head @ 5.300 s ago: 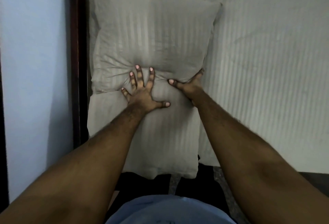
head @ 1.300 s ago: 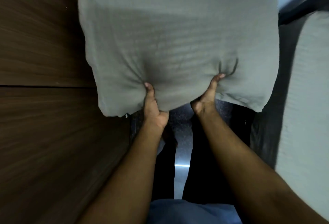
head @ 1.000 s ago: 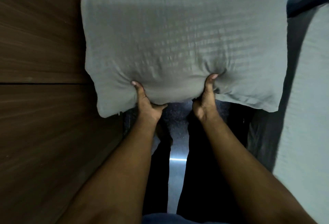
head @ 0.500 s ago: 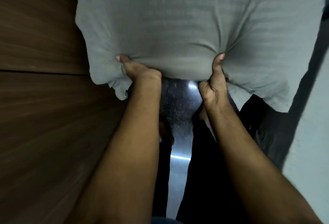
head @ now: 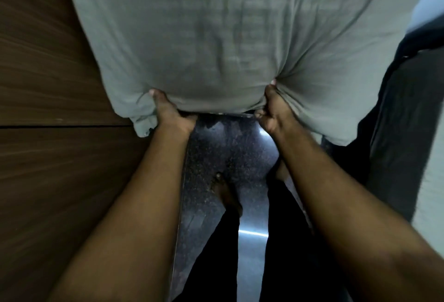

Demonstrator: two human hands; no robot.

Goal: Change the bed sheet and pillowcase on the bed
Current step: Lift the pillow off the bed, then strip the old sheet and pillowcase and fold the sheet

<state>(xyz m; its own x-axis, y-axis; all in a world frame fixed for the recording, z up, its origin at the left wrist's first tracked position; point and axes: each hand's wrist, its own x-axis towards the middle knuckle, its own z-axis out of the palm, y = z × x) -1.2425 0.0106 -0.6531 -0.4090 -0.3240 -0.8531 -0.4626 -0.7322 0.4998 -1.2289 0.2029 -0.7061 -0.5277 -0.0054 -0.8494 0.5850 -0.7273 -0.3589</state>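
- Clearly, we held the pillow (head: 216,37) up off the floor, and it filled the upper half of the frame, with a wooden panel (head: 48,157) to its left.
- Our left hand (head: 171,115) was closed on the lower edge near the bottom-left corner, thumb pressed into the cloth and a small bunch of loose pillowcase (head: 141,124) hanging beside it.
- Our right hand (head: 272,112) was pinched shut on the same lower edge further right, and creases ran out from the thumb.
- Between our forearms we saw the dark speckled floor (head: 228,152) and one bare foot (head: 227,193); a pale strip at the right edge was probably the bed (head: 432,169).
- We judged the pillow light and very soft: it dented wherever a thumb dug in and would sag if held by one corner.
- We judged the woven case grippy, not slippery, and not at all fragile.
- We thought the best hold for stripping it was the loose hem at the open end, pinching only cloth so the filling could slide free.
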